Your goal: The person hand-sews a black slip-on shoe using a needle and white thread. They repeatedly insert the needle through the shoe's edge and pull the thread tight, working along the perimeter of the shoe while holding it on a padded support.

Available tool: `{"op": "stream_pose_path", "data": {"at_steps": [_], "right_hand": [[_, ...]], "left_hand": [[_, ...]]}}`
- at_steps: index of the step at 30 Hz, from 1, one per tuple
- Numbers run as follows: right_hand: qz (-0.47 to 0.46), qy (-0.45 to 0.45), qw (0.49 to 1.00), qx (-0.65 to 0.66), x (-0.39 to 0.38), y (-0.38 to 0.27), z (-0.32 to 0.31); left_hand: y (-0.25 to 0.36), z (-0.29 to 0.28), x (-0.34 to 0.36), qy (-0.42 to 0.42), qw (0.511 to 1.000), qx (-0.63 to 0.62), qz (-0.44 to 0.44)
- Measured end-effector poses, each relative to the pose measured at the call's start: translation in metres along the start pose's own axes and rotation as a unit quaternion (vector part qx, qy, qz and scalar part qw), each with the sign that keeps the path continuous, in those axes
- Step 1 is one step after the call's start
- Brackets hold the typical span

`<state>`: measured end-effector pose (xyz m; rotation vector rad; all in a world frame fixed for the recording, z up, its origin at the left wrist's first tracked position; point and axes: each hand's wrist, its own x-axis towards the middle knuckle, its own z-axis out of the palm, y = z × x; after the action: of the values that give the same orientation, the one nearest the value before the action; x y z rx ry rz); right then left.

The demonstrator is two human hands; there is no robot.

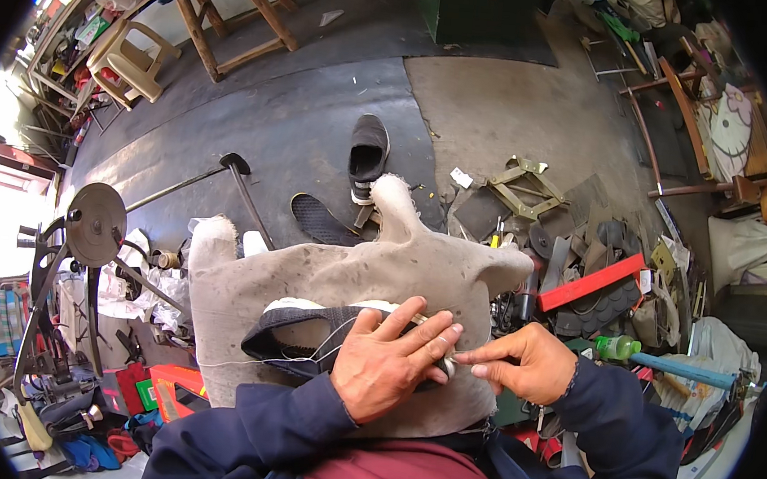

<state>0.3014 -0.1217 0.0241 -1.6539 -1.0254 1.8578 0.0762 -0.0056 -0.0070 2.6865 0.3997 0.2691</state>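
A black shoe with a white sole edge (260, 341) lies sideways across the stained grey cloth (240, 287) over my lap, its opening to the left. My left hand (389, 359) presses over the toe half, fingers stretched across it and the thumb hidden. At the toe tip my right hand (527, 363) is closed, index finger and thumb brought together against the shoe's edge. Whatever it pinches is too small to make out. Pale thread (337, 332) runs from under my left hand across the shoe's opening and onto the cloth.
On the floor ahead are another black shoe (369, 148) and a dark insole (320, 219). A machine with a round wheel (96, 224) stands left. To the right lie a metal scissor jack (527, 188), a red bar-shaped object (592, 282), a green bottle (616, 348) and piled scraps.
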Motion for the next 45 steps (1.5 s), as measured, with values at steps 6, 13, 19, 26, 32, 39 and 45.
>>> {"op": "stream_pose_path", "data": {"at_steps": [6,13,19,26,32,39,45], "right_hand": [[-0.014,0.041,0.998,0.046,0.005,0.005,0.009],[-0.131,0.108,0.982,-0.082,0.008,0.006,0.018],[-0.139,0.066,0.988,-0.016,-0.002,0.015,0.006],[-0.117,0.093,0.987,0.059,-0.017,0.025,0.011],[-0.080,0.099,0.991,0.040,-0.019,0.015,0.013],[-0.076,0.114,0.990,0.017,-0.018,0.007,0.020],[-0.001,0.147,0.989,0.005,-0.021,-0.002,0.025]], "left_hand": [[-0.001,0.002,0.000,0.014,1.000,0.010,0.005],[0.003,-0.002,0.002,0.027,0.999,0.018,0.016],[0.004,-0.026,-0.004,0.028,0.990,-0.137,-0.010],[-0.070,-0.073,-0.097,0.362,0.847,-0.297,-0.252],[-0.193,-0.113,-0.241,0.490,0.767,-0.227,-0.348],[-0.171,-0.119,-0.294,0.187,0.804,0.449,-0.342],[-0.063,-0.085,-0.179,0.244,0.956,0.007,-0.161]]}}
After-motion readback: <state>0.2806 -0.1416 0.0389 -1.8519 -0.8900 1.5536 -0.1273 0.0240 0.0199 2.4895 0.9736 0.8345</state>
